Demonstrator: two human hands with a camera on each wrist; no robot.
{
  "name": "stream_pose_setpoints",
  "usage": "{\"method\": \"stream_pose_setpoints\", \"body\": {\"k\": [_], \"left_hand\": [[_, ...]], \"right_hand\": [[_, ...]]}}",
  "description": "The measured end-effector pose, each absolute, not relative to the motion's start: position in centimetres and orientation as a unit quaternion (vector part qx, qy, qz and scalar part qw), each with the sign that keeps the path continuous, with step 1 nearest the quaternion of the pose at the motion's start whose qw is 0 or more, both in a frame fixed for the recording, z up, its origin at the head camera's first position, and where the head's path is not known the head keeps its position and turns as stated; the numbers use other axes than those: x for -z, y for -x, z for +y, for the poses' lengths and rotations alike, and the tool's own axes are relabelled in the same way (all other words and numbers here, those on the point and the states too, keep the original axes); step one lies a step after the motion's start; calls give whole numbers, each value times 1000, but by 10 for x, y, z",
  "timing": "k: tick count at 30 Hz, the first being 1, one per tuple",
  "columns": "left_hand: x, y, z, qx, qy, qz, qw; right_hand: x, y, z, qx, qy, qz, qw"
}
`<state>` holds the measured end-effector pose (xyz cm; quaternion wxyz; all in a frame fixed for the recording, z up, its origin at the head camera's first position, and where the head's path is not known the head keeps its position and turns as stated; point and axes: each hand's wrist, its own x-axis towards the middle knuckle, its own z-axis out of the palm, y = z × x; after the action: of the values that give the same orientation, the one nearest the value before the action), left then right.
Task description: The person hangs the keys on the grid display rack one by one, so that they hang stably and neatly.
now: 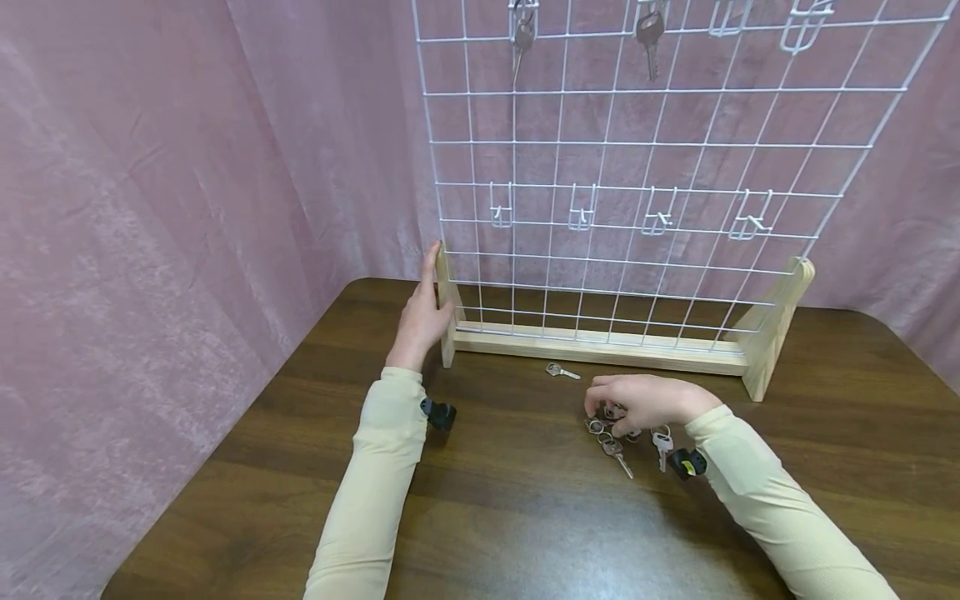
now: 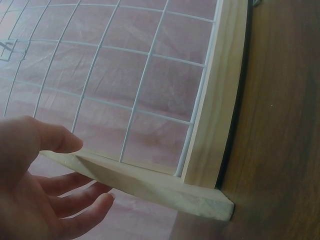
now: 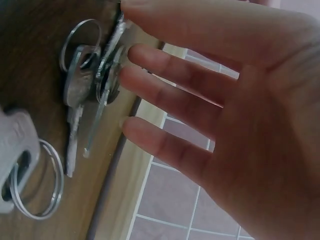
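My left hand [image 1: 423,321] holds the left wooden upright [image 2: 150,189] of a white wire grid stand, thumb on the inner side and fingers on the outer side. My right hand [image 1: 648,400] reaches down over a small pile of keys with rings. Its fingertips are right at the keys, the thumb and fingers spread apart around them. A key [image 3: 80,80] with a ring lies beside these fingertips, and part of the pile is hidden under the hand. At the pile's edge lie one key [image 1: 613,450] pointing toward me and another key [image 1: 663,446] near the wrist.
A single key [image 1: 562,371] lies by the stand's wooden base bar [image 1: 600,346]. On the wire grid [image 1: 585,143], several bare hooks [image 1: 657,222] form a lower row. Two keys, a left key [image 1: 523,35] and a right key [image 1: 650,37], hang from upper hooks.
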<state>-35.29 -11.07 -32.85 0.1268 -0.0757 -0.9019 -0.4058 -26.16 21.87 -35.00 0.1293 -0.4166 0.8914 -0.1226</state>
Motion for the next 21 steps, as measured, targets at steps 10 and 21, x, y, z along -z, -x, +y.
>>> {"method": "stream_pose_setpoints", "body": {"k": [10,21], "left_hand": [[329,354,-110,405,72,-903,128],[330,355,-110,401,70,-905,128]], "right_hand": [[359,266,217,128,432,886,109],[361,268,217,127,420,890,123]]}}
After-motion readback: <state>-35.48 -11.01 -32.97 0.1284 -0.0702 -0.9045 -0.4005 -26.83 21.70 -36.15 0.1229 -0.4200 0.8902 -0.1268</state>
